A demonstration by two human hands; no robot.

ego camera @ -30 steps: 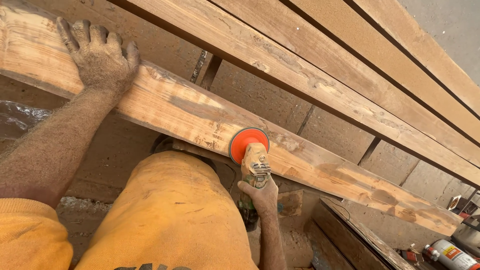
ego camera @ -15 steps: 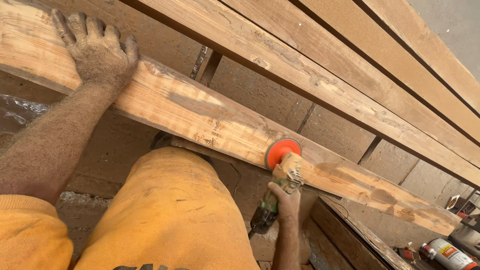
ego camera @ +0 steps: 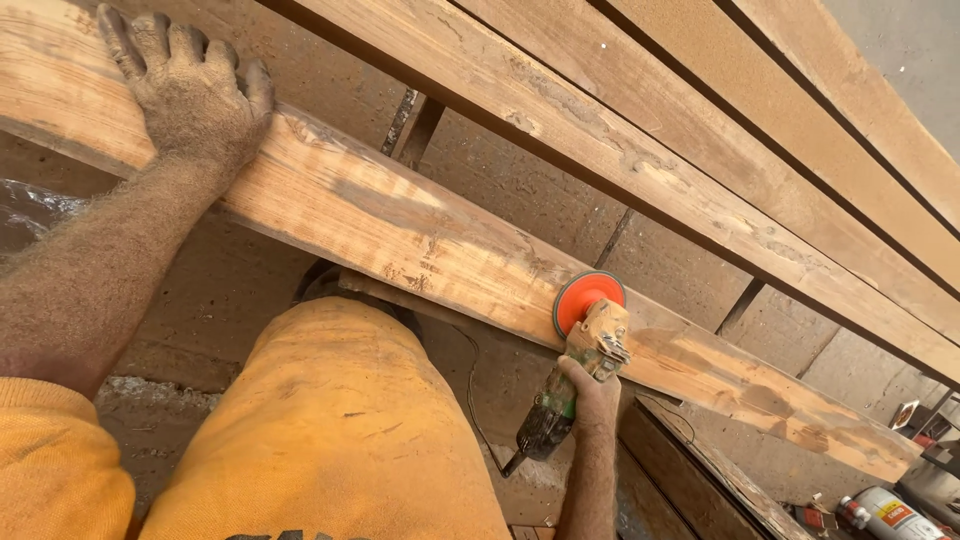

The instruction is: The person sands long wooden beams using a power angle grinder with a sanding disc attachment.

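Left hand (ego camera: 190,90), caked in dust, lies flat on the long plank (ego camera: 420,235); right hand (ego camera: 592,392) grips a grinder (ego camera: 575,375), its orange disc (ego camera: 588,298) on the plank, touching I think.

There is one view only, from a camera on the person's head, looking steeply down and slightly forward over the long plank (ego camera: 420,240) that runs diagonally from upper left to lower right. It sits close above the plank, near enough that the person's knee (ego camera: 340,420) below it fills the lower frame. Beyond the plank's far end the floor clutter is probably too small to make out.
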